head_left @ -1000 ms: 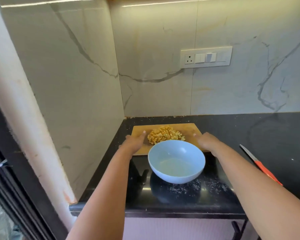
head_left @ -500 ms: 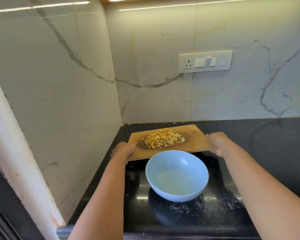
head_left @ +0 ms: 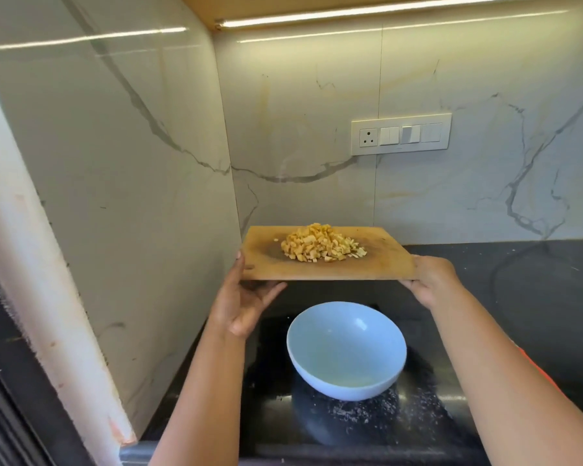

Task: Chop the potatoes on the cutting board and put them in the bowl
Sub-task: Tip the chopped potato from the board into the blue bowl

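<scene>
Item, nearest: bowl (head_left: 346, 349), pale blue, smooth and round, empty, standing on the glossy black desk (head_left: 535, 297) close to its front edge, flecked with crumbs around the base. Item, above and beyond it: cutting board (head_left: 327, 264), flat worn wood with a dark stain mid-face, held level off the desk, my left hand (head_left: 246, 297) gripping its left end, my right hand (head_left: 431, 280) its right, fingers clamped on the edges. Item, on the board's middle: potatoes (head_left: 320, 247), a heap of small yellow dice; chopping looks done, transfer in hand, and next I judge the board must tilt over the bowl without spilling.
</scene>
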Demonstrator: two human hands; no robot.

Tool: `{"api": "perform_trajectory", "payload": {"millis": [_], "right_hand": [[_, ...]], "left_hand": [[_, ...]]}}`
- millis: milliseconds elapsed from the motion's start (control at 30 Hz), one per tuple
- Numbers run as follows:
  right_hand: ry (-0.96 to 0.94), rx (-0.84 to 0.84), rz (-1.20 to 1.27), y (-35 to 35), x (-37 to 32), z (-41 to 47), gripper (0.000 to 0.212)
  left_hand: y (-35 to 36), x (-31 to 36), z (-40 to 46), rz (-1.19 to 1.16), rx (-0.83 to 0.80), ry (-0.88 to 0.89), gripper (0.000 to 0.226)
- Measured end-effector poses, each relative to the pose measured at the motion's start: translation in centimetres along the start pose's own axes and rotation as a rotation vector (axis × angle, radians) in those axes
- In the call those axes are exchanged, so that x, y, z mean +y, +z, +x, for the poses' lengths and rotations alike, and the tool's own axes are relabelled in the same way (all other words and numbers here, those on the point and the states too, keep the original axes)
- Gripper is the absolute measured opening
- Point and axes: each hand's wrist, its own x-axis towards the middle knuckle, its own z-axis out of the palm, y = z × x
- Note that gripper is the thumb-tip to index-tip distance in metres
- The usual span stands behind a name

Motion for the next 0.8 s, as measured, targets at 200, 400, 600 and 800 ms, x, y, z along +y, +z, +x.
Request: {"api": "perform_trajectory", "payload": {"millis": [200,400,600,800], "right_hand": [[-0.102,-0.118,-0.177,0.2,0.1,-2.9,0.011],[-0.733,0.071,-1.263,2.3,0.3,-3.9,0.027],[-1.221,-0.486,-1.261,11.6,0.9,-9.1,0.05],[-1.368,-0.601,-1.739,17.6,3.7,-10.4,0.043]], "left_hand": [[-0.2,-1.0,-2.7,-0.104,-0.254,-0.001,0.102],[-1.0,-2.7,-5.1,-0.137,-0.241,0.056,0.076],[-1.7,-3.3,-5.1,-0.173,-0.319,0.088,0.069],[-1.9,-3.7,-5.0,-0.116,-0.337,0.038,0.071]]}}
